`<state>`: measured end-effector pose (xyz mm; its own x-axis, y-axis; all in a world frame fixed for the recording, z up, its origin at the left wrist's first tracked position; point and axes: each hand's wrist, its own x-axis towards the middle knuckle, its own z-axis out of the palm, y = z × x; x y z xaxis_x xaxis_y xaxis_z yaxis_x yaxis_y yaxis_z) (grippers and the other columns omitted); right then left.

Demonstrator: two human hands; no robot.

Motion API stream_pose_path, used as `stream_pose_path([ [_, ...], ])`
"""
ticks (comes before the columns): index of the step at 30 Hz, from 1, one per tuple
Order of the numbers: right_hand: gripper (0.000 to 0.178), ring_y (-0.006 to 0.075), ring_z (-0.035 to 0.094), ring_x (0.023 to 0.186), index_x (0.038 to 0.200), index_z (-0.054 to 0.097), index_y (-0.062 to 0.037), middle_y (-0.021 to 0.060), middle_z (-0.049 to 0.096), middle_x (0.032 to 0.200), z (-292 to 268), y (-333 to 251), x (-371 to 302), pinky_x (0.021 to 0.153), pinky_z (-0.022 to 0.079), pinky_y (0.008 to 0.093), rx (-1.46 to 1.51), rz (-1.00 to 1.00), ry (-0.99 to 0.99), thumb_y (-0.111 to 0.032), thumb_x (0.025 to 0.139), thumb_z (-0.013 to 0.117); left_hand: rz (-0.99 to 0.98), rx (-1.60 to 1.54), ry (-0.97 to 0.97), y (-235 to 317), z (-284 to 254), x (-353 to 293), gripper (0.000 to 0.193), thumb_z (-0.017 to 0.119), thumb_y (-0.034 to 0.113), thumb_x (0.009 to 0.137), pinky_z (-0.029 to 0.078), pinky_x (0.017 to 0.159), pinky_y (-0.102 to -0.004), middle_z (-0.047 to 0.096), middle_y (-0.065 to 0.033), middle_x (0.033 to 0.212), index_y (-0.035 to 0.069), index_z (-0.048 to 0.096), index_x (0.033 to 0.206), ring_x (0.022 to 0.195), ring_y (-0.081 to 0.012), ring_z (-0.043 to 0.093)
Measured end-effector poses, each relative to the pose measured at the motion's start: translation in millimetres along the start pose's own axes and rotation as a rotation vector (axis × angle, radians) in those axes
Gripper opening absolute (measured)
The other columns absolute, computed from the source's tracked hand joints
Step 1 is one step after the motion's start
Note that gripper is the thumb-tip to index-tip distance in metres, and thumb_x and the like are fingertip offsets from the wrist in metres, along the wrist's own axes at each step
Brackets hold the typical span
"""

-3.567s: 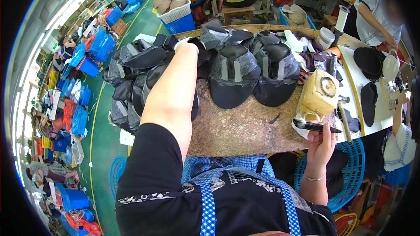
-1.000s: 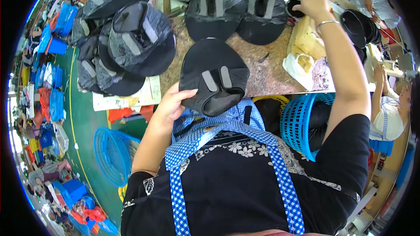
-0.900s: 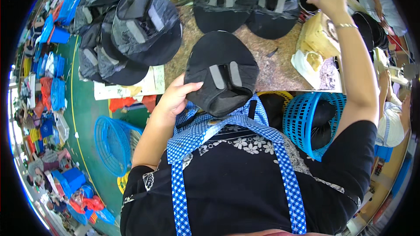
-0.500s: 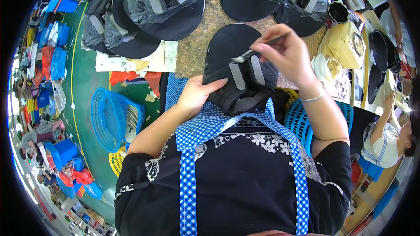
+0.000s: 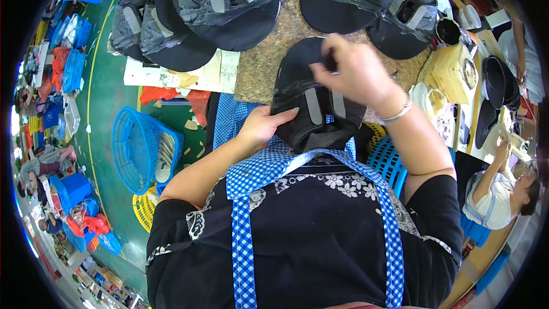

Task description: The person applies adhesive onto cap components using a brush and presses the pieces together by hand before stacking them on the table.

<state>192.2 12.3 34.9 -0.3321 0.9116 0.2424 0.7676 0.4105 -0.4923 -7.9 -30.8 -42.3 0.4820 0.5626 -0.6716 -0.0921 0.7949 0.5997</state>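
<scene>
A black fabric piece [image 5: 294,94] with a rounded front lies at the table's near edge, two grey strips across its middle. Whitish wet smears show beside the strips. My left hand [image 5: 262,129] grips its left side, thumb on top and the other fingers hidden beneath. Over its right side is my right hand [image 5: 357,74], closed round a dark-handled brush [image 5: 330,62] and blurred by motion. The brush's bristles are hidden in this frame. Similar black pieces [image 5: 229,14], smeared greyish, lie at the far left of the table, and others [image 5: 346,0] at the far right.
A yellowish container [image 5: 449,74] and a dark-mouthed pot [image 5: 448,32] stand at the table's right. Blue baskets [image 5: 134,149] are on the green floor at left, and another [image 5: 386,160] is by my right arm. A co-worker [image 5: 494,194] sits at far right.
My right hand has swung up and turned over, hiding the brush's bristles. New whitish smears show on the piece left of the strips. My left hand keeps its hold.
</scene>
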Motion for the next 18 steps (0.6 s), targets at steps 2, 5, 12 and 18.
stream_pose_path([
  [2,0.025,0.0289,0.054,0.048,0.078,0.049,-0.0023,0.0142,0.054,0.057,-23.0,24.2,-19.1,0.045,0.043,0.0327,-0.083,0.12,0.014,-0.018,0.068,0.066,0.019,-0.006,-0.012,0.1,-0.3,0.1,0.029,0.063,0.014,0.078,0.044,0.078,-0.0242,0.062,-0.0105,0.094,-0.006,0.058,0.098,0.084,-0.0139,0.058],
  [5,0.026,0.0266,0.054,0.046,0.078,0.05,-0.0014,0.0128,0.054,0.054,-46.2,38.6,-41.6,0.045,0.043,0.0317,-0.148,0.254,0.031,-0.019,0.068,0.066,0.017,-0.028,-0.022,-0.6,-0.3,1.4,0.028,0.062,0.014,0.078,0.043,0.08,-0.0247,0.061,-0.0112,0.096,-0.006,0.058,0.098,0.086,-0.0144,0.058],
  [12,0.026,0.0094,0.048,0.042,0.076,0.048,-0.0053,0.0016,0.052,0.051,-14.5,12.0,-51.1,0.042,0.039,0.0222,0.189,0.289,0.427,-0.017,0.07,0.071,0.059,-0.02,-0.02,-5.9,-0.8,5.4,0.028,0.062,0.017,0.08,0.044,0.079,-0.0242,0.061,-0.0102,0.096,-0.006,0.059,0.096,0.086,-0.0134,0.057],
  [18,0.022,0.0101,0.052,0.046,0.071,0.045,-0.005,0.0035,0.055,0.056,-13.7,11.3,-78.1,0.041,0.038,0.0228,0.554,0.348,-0.138,-0.012,0.072,0.066,0.118,0.044,0.023,-12.6,-3.3,5.3,0.028,0.06,0.019,0.081,0.043,0.077,-0.0232,0.062,-0.0078,0.093,-0.005,0.06,0.095,0.083,-0.011,0.056],
])
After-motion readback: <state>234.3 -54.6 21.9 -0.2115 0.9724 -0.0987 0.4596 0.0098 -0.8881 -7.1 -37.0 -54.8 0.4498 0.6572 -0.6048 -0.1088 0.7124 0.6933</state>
